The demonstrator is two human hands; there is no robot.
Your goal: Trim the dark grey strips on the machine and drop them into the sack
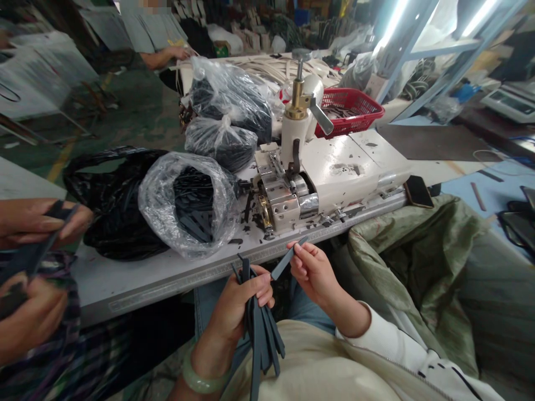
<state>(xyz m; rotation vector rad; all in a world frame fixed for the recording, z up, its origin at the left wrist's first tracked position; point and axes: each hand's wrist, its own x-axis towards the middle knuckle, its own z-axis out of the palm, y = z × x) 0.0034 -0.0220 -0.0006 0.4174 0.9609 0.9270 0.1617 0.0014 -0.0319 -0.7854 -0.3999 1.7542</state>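
Note:
My left hand (246,295) is closed around a bundle of dark grey strips (263,340), which fan out and hang below the fist. In a pinch between thumb and fingers, my right hand (313,273) holds a single short strip (284,262), its lower end close to the left hand. Both hands are over my lap, in front of the table edge. Just beyond them stands a cream-coloured machine (284,206) with a metal head and a brass-collared post. To its left, a clear plastic bag (152,195) lies open with many dark strips (194,206) inside.
Behind are a black bag (121,234), tied clear bags (229,100) and a red basket (355,106). A phone (418,191) lies on the right, above a green sack (409,245). A co-worker's hands (33,312) hold dark strips at far left; another person stands at the back.

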